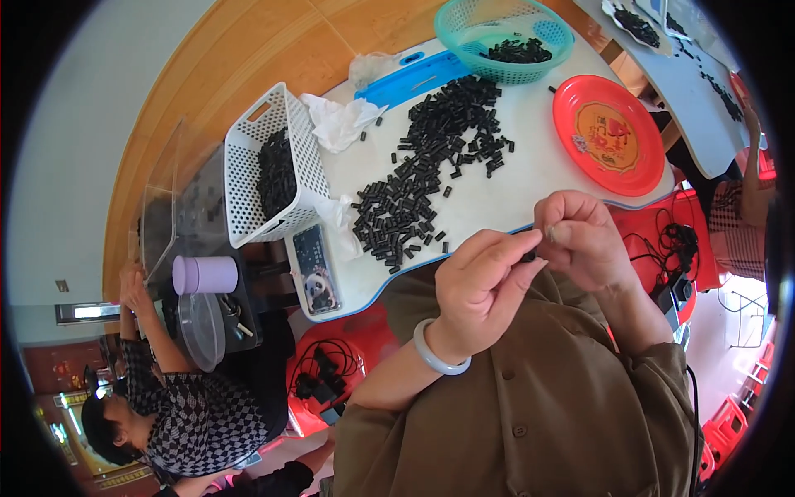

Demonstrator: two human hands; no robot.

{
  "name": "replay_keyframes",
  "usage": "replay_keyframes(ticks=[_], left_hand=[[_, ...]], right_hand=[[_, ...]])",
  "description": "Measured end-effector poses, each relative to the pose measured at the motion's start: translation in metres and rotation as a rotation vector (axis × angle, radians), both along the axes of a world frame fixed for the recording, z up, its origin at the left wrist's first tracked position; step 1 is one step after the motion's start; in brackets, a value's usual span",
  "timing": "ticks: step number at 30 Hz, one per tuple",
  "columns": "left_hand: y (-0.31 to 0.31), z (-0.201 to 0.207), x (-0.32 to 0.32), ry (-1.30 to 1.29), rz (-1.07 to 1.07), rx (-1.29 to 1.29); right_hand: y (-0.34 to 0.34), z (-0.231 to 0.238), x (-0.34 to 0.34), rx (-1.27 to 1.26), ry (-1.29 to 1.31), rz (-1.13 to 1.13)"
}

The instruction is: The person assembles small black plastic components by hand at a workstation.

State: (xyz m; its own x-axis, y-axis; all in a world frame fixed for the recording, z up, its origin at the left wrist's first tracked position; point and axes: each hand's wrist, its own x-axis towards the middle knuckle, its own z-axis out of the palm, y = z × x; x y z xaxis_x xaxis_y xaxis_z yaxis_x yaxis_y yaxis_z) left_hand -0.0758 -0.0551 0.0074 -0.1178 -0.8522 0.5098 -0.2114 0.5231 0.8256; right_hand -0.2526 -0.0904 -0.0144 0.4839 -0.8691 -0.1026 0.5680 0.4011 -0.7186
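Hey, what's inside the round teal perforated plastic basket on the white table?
The round teal perforated plastic basket holds a heap of small black oblong pieces. The heap covers the bottom beneath it, so whatever lies under there can't be seen.

My left hand (479,286) is raised before my torso, thumb and forefinger brought close in a pinch, left forearm (393,383) slanting up from lower left. My right hand (588,244) is just beside it, fingers curled, thumb against forefinger, right wrist (623,290) bent inward.
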Motion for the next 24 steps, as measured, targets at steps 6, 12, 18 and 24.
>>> replay_keyframes(ticks=[6,12,18,24], left_hand=[[0.008,-0.009,0.004,0.044,0.025,-0.027],[0.01,-0.011,0.008,-0.035,0.046,-0.116],[0.017,-0.002,0.008,0.021,0.063,0.013],[0.018,0.002,0.01,0.07,0.043,0.071]], right_hand=[[0.014,0.002,0.014,0.043,-0.058,0.055],[0.011,0.006,0.013,-0.197,0.078,0.032],[0.011,0.011,0.015,-0.368,0.181,-0.086],[0.011,0.021,0.015,-0.757,0.402,-0.184]])
